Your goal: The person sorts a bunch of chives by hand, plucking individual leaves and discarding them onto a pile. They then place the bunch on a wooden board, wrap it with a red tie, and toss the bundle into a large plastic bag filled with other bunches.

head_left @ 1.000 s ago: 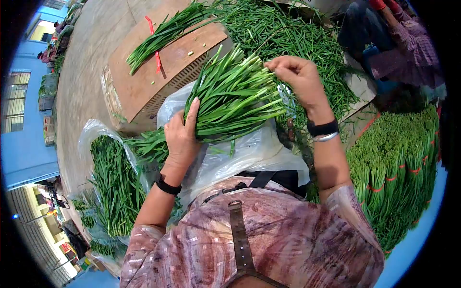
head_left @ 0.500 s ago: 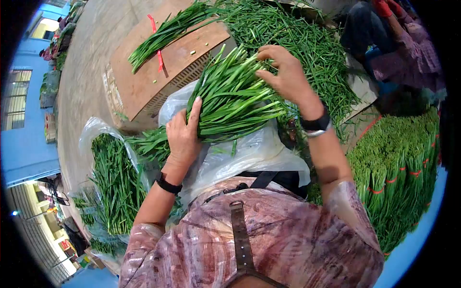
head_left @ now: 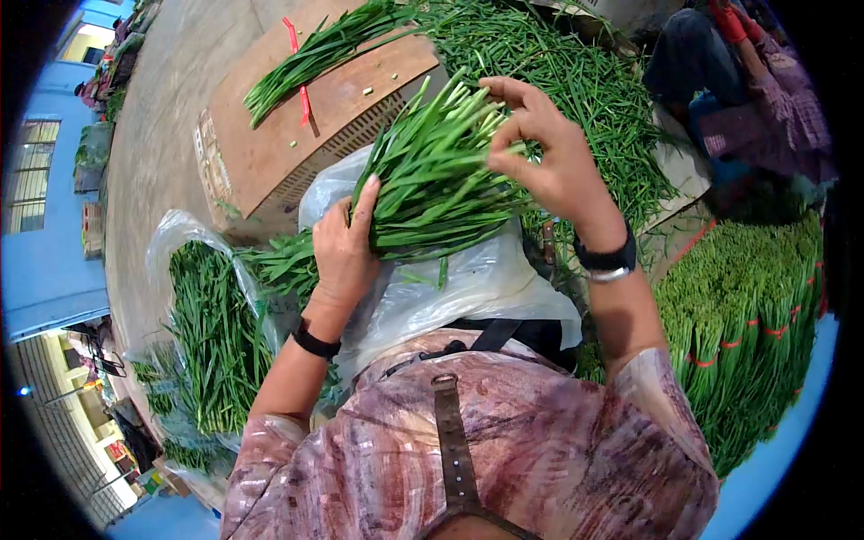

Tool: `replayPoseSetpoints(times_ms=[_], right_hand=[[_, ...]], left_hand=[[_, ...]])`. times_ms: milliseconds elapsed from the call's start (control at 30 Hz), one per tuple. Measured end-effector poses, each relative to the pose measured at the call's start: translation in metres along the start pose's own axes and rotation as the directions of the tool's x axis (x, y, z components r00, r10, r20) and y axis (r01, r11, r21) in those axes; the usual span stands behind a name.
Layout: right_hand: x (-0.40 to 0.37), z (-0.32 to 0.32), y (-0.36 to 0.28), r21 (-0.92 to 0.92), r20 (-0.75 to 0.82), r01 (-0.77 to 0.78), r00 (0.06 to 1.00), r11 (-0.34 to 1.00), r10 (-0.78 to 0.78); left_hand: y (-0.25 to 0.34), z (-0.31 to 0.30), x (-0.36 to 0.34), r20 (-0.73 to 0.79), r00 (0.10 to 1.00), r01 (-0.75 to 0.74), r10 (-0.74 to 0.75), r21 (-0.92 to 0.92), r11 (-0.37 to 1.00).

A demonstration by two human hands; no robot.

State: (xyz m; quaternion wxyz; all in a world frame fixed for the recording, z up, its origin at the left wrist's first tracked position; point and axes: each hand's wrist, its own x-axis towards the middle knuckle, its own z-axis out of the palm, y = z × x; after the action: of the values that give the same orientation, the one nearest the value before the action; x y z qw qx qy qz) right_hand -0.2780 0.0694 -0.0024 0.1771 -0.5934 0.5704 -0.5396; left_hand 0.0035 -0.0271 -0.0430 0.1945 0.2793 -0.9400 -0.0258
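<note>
A thick bundle of long green stalks [head_left: 441, 189] lies across my lap on a clear plastic sheet [head_left: 450, 279], its pale cut ends pointing up. My left hand [head_left: 346, 243] is wrapped round the bundle's left side, with the thumb on top. Beside the pale ends, my right hand [head_left: 544, 148] has its fingers curled, thumb and fingertips close to the stalks; whether it grips any is too small to tell. Another bunch [head_left: 328, 54] lies on a brown board [head_left: 360, 94] with a red tie [head_left: 304, 103] under it.
Loose green stalks [head_left: 567, 99] form a big heap beyond my right hand. Red-tied bundles [head_left: 738, 306] stand at the right. At the left, more greens [head_left: 216, 342] lie in a plastic bag [head_left: 171, 236]. Another person [head_left: 765, 117] sits at the upper right.
My right hand has shifted slightly right, its thumb and fingers now nearer each other. My left hand stays on the bundle, whose pale ends have shifted a little.
</note>
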Motion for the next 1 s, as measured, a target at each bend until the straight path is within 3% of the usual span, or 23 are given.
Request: replayPoseSetpoints(times_ms=[67, 200, 233, 367, 500, 600, 733, 800, 867, 933, 1000], right_hand=[[-0.011, -0.007, -0.002, -0.069, 0.026, 0.131, 0.991, 0.989, -0.129], [-0.045, -0.019, 0.008, -0.036, 0.104, -0.098, 0.989, 0.995, 0.101], [-0.047, -0.021, 0.003, -0.073, 0.107, -0.054, 0.992, 0.996, 0.062], [-0.054, -0.033, 0.009, -0.172, 0.123, -0.131, 0.981, 0.976, 0.153], [-0.054, -0.048, 0.023, -0.290, 0.046, -0.205, 0.973, 0.935, 0.227], [-0.038, -0.056, 0.049, -0.302, -0.106, -0.435, 0.900, 0.848, 0.423], [0.014, -0.039, 0.070, 0.058, -0.051, -0.453, 0.889, 0.890, 0.456], [0.035, -0.013, 0.081, 0.139, 0.001, -0.406, 0.912, 0.903, 0.410], [0.040, 0.000, 0.071, 0.205, 0.175, -0.369, 0.925, 0.907, 0.336], [0.036, -0.009, 0.058, 0.123, 0.292, -0.331, 0.913, 0.935, 0.285], [0.021, -0.030, 0.040, 0.163, 0.356, -0.400, 0.876, 0.902, 0.324]], left_hand=[[0.002, -0.002, -0.001, 0.008, 1.000, -0.014, 0.014, 0.031, 0.999], [0.010, -0.003, 0.001, -0.011, 1.000, -0.015, 0.015, 0.032, 0.999], [0.011, -0.004, 0.002, -0.017, 1.000, -0.023, 0.023, 0.019, 1.000], [0.010, -0.004, 0.002, -0.023, 0.997, -0.069, 0.071, 0.079, 0.994], [0.011, -0.005, -0.001, -0.008, 0.998, -0.065, 0.066, 0.091, 0.994], [0.009, -0.005, -0.001, -0.018, 0.995, -0.100, 0.102, 0.121, 0.988], [0.010, -0.004, 0.001, -0.055, 0.986, -0.144, 0.155, 0.175, 0.974], [0.008, -0.003, -0.001, -0.067, 0.982, -0.160, 0.177, 0.201, 0.966], [0.009, -0.003, -0.002, -0.073, 0.983, -0.149, 0.167, 0.203, 0.968], [0.008, -0.005, -0.004, -0.061, 0.987, -0.135, 0.152, 0.216, 0.967], [0.007, -0.003, -0.005, -0.085, 0.987, -0.119, 0.138, 0.203, 0.972]])
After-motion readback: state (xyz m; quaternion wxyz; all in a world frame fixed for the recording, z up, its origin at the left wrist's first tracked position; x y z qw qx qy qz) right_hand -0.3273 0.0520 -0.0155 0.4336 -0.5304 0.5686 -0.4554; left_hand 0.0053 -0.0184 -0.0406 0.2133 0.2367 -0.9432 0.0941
